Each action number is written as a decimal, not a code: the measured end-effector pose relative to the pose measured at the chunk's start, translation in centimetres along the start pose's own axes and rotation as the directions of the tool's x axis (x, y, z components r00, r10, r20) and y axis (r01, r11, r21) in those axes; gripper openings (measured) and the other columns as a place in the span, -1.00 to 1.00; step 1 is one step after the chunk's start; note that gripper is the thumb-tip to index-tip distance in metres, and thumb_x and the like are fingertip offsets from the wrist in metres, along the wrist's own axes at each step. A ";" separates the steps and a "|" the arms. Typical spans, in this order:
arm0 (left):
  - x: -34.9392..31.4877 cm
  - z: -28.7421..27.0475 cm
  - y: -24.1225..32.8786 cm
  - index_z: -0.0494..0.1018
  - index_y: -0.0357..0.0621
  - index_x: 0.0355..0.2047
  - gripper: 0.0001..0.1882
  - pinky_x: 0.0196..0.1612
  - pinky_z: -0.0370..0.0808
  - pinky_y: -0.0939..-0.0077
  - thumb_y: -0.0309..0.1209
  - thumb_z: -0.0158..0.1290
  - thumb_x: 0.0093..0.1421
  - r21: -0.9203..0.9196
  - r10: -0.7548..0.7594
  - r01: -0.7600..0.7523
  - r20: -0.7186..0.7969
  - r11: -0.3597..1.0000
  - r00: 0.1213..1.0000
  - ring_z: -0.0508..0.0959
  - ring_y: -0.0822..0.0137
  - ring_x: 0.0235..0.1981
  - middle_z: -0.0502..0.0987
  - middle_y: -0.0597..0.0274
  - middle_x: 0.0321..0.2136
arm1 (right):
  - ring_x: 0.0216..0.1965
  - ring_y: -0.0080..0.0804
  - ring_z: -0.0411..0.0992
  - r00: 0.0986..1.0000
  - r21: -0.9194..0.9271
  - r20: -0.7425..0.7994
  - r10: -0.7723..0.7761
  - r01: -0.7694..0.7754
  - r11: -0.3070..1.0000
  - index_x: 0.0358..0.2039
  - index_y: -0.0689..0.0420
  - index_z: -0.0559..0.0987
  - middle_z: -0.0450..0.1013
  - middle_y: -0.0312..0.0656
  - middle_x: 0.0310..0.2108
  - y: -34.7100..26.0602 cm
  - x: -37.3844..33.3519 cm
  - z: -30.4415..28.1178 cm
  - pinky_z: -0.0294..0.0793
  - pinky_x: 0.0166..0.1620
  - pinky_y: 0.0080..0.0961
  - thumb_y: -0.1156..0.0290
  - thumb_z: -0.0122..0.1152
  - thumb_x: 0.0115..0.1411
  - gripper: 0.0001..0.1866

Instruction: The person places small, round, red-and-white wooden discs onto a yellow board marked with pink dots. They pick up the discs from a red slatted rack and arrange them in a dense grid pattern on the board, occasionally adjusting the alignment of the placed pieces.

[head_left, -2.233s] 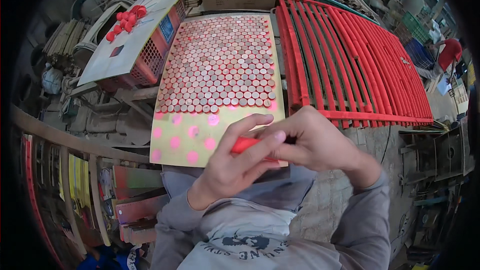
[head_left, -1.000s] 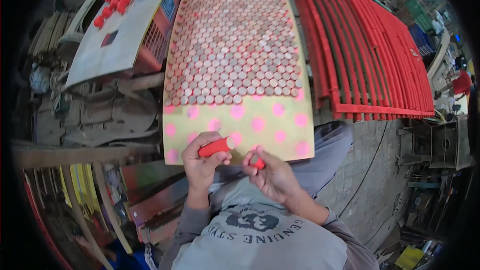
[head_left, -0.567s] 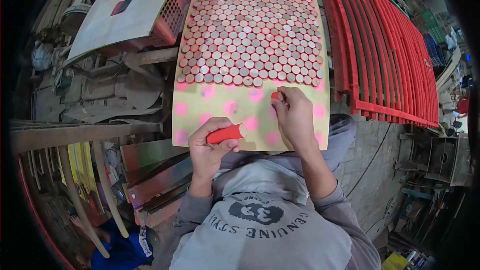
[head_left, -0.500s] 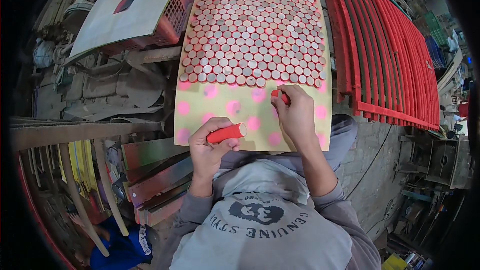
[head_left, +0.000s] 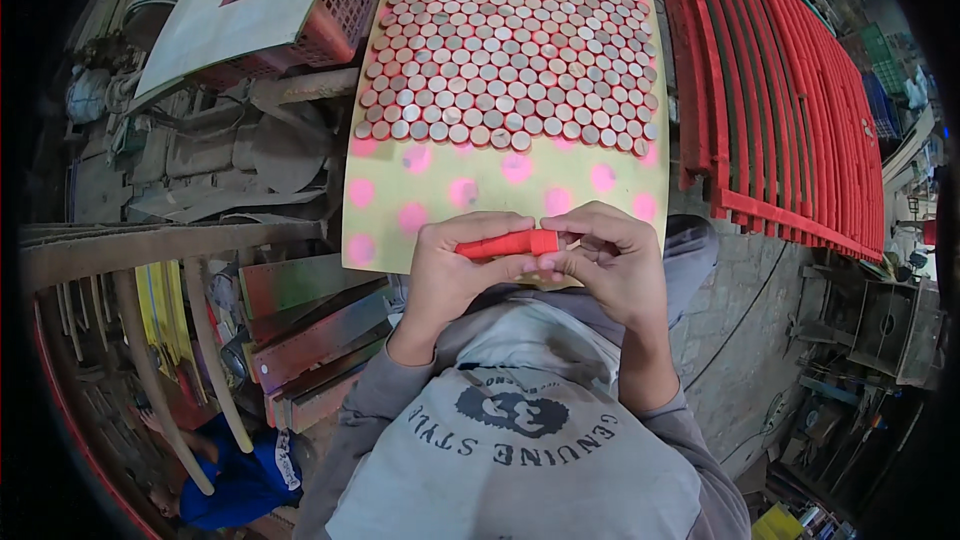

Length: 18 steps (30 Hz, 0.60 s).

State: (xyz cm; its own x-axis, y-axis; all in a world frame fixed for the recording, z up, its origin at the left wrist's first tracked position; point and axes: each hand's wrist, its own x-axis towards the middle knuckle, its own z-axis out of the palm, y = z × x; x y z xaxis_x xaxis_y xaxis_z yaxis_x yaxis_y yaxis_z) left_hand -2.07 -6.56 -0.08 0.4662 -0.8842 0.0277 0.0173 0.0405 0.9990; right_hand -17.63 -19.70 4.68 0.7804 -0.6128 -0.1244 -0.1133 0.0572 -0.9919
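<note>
In front of my body my left hand (head_left: 448, 262) is closed around a red cylinder (head_left: 492, 245) lying nearly level. A short, wider red round piece (head_left: 543, 241) sits against the cylinder's right end. My right hand (head_left: 618, 258) pinches that piece between thumb and fingertips, so both hands meet there. Whether the piece is pushed over the cylinder or only touches it, I cannot tell. Beyond my hands lies a pale yellow board (head_left: 385, 210) with pink round spots. Many pale-topped discs with red sides (head_left: 500, 65) stand in close rows over its far part.
A red slatted frame (head_left: 790, 110) stands to the right. At the far left, a white panel (head_left: 225, 30) rests on a red plastic crate (head_left: 338, 15) and bears red pieces. Painted planks (head_left: 310, 340) and a wooden rail (head_left: 170, 250) are at left. A person in blue (head_left: 240, 475) is at lower left.
My right hand has come back from the board with the short red piece and met the cylinder. My left hand has shifted slightly right and up, turning the cylinder nearly level.
</note>
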 end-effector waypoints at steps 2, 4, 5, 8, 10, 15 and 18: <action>0.0 0.3 0.7 0.67 -0.35 -0.13 -0.64 -0.10 0.62 0.49 -0.59 0.41 0.01 0.046 0.016 -0.016 -0.005 0.999 1.000 0.68 0.36 -0.20 0.70 0.02 -0.15 | -0.39 -0.54 0.55 0.996 0.070 0.032 0.083 -0.085 0.994 -0.13 0.35 0.69 0.52 -0.19 -0.33 -0.4 -0.4 -0.6 0.60 -0.31 -0.60 0.74 0.42 0.07 -0.69; 0.2 0.0 1.1 0.67 -0.33 -0.12 -0.63 -0.10 0.62 0.49 -0.60 0.41 0.00 0.033 0.052 -0.055 0.081 0.998 0.995 0.69 0.36 -0.23 0.71 0.00 -0.19 | -0.38 -0.51 0.57 0.993 0.080 0.094 0.071 -0.078 0.994 -0.13 0.37 0.68 0.54 -0.16 -0.34 -0.6 -0.8 -1.3 0.60 -0.32 -0.60 0.75 0.42 0.07 -0.69; 0.2 -0.1 1.3 0.68 -0.32 -0.12 -0.62 -0.10 0.62 0.50 -0.60 0.41 0.00 0.027 0.070 -0.073 0.123 0.997 0.990 0.70 0.35 -0.24 0.72 0.00 -0.21 | -0.38 -0.49 0.59 0.990 0.086 0.126 0.064 -0.075 0.993 -0.14 0.39 0.68 0.55 -0.14 -0.34 -0.7 -1.0 -1.5 0.60 -0.33 -0.60 0.75 0.43 0.06 -0.70; -0.2 -0.2 1.4 0.68 -0.31 -0.12 -0.61 -0.12 0.62 0.50 -0.62 0.42 -0.02 -0.014 0.174 -0.174 0.166 0.985 0.971 0.71 0.33 -0.26 0.73 0.00 -0.26 | -0.38 -0.45 0.61 0.976 0.256 0.170 0.136 -0.177 0.950 -0.14 0.41 0.67 0.59 -0.09 -0.30 -0.9 -1.8 -1.8 0.61 -0.35 -0.60 0.74 0.41 0.10 -0.72; -0.9 0.0 1.1 0.68 -0.31 -0.14 -0.62 -0.13 0.63 0.49 -0.62 0.42 -0.03 -0.096 0.171 -0.157 0.158 0.983 0.972 0.71 0.33 -0.26 0.73 -0.01 -0.26 | -0.40 -0.45 0.61 0.971 0.260 0.208 0.114 -0.167 0.951 -0.13 0.41 0.67 0.60 -0.08 -0.29 -0.9 -2.2 -1.9 0.61 -0.35 -0.61 0.73 0.40 0.13 -0.74; -2.2 0.1 0.4 0.67 -0.34 -0.13 -0.63 -0.26 0.59 0.54 -0.66 0.39 -0.01 -0.153 0.006 0.005 0.068 0.988 0.998 0.67 0.37 -0.35 0.71 0.00 -0.25 | -0.38 -0.49 0.59 0.970 0.232 0.210 0.120 -0.169 0.958 -0.12 0.39 0.67 0.58 -0.15 -0.33 -0.5 -1.7 -1.2 0.62 -0.34 -0.62 0.70 0.39 0.15 -0.75; -2.3 0.7 0.1 0.66 -0.35 -0.10 -0.63 -0.48 0.51 0.67 -0.72 0.34 0.03 -0.018 0.087 -0.088 -0.045 0.996 0.995 0.60 0.48 -0.50 0.69 0.02 -0.24 | -0.40 -0.54 0.56 0.982 0.137 0.118 0.147 -0.163 0.977 -0.12 0.37 0.68 0.56 -0.20 -0.37 -0.7 -1.4 0.0 0.58 -0.34 -0.64 0.67 0.39 0.16 -0.76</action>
State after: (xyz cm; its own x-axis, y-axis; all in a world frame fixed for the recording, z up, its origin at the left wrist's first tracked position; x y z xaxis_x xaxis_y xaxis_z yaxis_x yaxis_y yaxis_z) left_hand -3.73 -4.85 -0.06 0.5055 -0.8554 0.1131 -0.0075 0.1268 0.9919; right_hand -18.60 -18.90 5.52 0.8221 -0.5005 -0.2713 -0.1536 0.2637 -0.9523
